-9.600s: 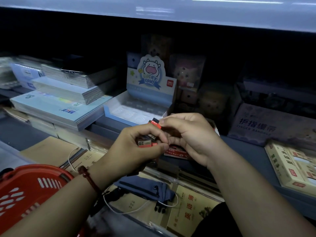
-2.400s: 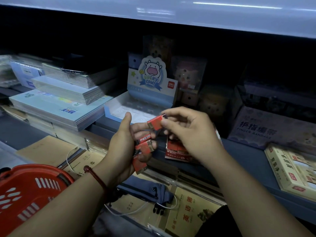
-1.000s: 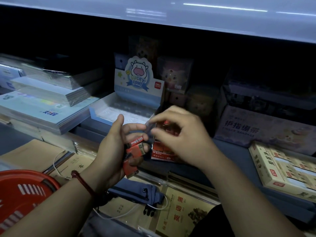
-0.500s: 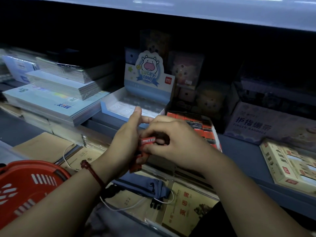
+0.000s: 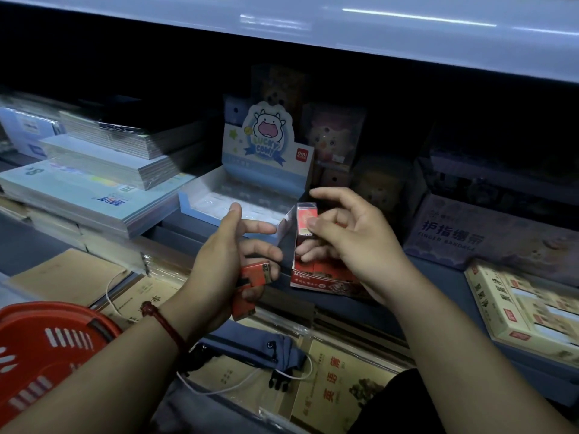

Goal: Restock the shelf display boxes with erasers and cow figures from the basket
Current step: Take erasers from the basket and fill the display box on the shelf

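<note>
On a dim shop shelf much goes unread. The boxes behind the cow display box sink into shadow and its tray holds only a pale blur. The red basket at lower left is cut by the frame edge, its inside out of view. The right hand covers most of the eraser box, so how full it is cannot be told. Its thumb and forefinger pinch one red eraser at the box's far end, standing on end with its long axis near vertical; whether it touches the box is unclear. The other fingers spread loosely. The left hand curls its lower fingers round two more erasers, thumb and forefinger held out straight. The upper one lies crosswise, its "2B" end pointing right toward the box; the lower one is half hidden under the palm.
</note>
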`<state>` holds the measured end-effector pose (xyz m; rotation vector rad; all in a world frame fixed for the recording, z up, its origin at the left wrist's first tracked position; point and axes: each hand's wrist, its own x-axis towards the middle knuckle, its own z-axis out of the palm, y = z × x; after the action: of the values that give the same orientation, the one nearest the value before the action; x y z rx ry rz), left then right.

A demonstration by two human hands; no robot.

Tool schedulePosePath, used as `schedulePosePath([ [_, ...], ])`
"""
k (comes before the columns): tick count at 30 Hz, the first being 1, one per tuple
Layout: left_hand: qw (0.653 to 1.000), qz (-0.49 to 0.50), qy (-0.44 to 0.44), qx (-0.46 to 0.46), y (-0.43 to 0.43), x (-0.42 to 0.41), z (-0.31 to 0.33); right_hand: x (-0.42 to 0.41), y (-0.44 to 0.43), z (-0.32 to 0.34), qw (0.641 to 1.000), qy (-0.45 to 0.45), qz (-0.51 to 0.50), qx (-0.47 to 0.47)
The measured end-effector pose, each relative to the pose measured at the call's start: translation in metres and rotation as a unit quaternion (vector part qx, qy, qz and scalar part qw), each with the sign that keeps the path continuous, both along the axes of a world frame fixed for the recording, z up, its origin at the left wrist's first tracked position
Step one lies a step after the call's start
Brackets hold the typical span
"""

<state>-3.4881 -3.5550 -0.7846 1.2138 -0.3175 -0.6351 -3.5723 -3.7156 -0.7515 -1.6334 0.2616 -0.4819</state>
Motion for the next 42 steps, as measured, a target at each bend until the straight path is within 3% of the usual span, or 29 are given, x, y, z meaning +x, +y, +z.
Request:
schedulePosePath([
  [3, 1.000, 0.001, 0.011, -0.008, 0.000, 0.002, -0.001, -0.009, -0.019, 0.005, 0.992, 0.035, -0.089, -0.081],
  [6, 1.000, 0.002, 0.026, -0.017, -0.003, 0.003, -0.003, -0.019, -0.052, 0.001, 0.943, 0.110, -0.237, -0.204],
  [8, 0.999, 0.004, 0.033, -0.022, -0.003, 0.005, -0.005, -0.023, -0.067, -0.001, 0.920, 0.151, -0.266, -0.244],
  [20, 0.999, -0.005, 0.041, -0.012, -0.014, 0.005, -0.010, -0.024, -0.073, -0.011, 0.865, 0.233, -0.228, -0.382],
  [30, 0.998, 0.008, 0.052, -0.023, -0.013, 0.000, -0.005, -0.030, -0.072, -0.005, 0.867, 0.221, -0.212, -0.392],
  [37, 0.997, 0.013, 0.060, -0.036, -0.007, -0.001, -0.001, -0.026, -0.056, -0.001, 0.826, 0.212, -0.196, -0.484],
  [40, 0.998, 0.011, 0.057, -0.036, -0.006, 0.000, -0.002, -0.018, -0.018, 0.004, 0.873, 0.057, -0.102, -0.473],
  [42, 0.999, 0.011, 0.043, -0.028, -0.007, 0.000, -0.001, -0.012, 0.009, 0.002, 0.904, 0.013, 0.004, -0.428],
])
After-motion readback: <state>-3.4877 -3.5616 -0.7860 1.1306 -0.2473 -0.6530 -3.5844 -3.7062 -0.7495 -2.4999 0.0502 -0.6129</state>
